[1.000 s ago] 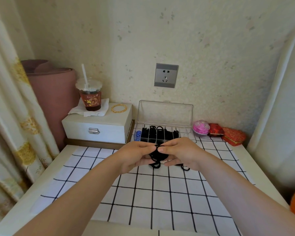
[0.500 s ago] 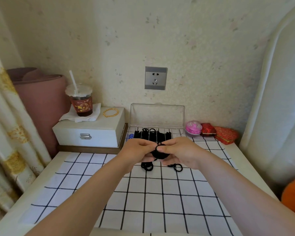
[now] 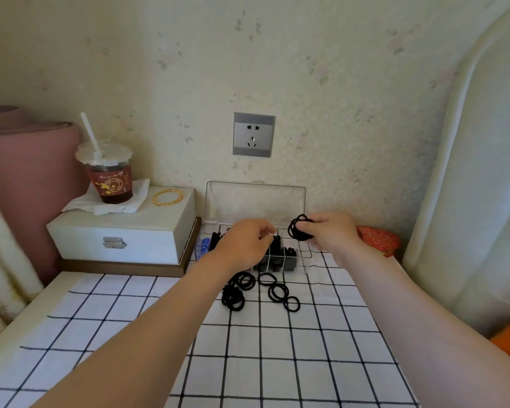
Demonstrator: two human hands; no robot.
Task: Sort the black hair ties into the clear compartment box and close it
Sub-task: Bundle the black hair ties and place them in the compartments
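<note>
The clear compartment box [image 3: 304, 255] stands open against the wall, its lid [image 3: 255, 201] upright, with black hair ties in several compartments. My left hand [image 3: 243, 244] reaches over the box, fingertips pinched on a black hair tie [image 3: 276, 242] that dips into a middle compartment. Level with the lid's right end, my right hand [image 3: 331, 234] grips a bunch of black hair ties [image 3: 299, 228]. Several loose hair ties [image 3: 261, 290] lie on the checked cloth [image 3: 277, 363] just in front of the box.
A white jewellery case [image 3: 124, 231] left of the box carries a gold bangle [image 3: 168, 197] and an iced drink with a straw [image 3: 108, 175] on a tissue. A red pouch [image 3: 379, 239] lies to the right. A socket [image 3: 253, 134] is on the wall.
My hands have separated: the right one lifted the bunch up and to the right, the left one moved onto the box. The view has shifted closer, and more loose ties show on the cloth.
</note>
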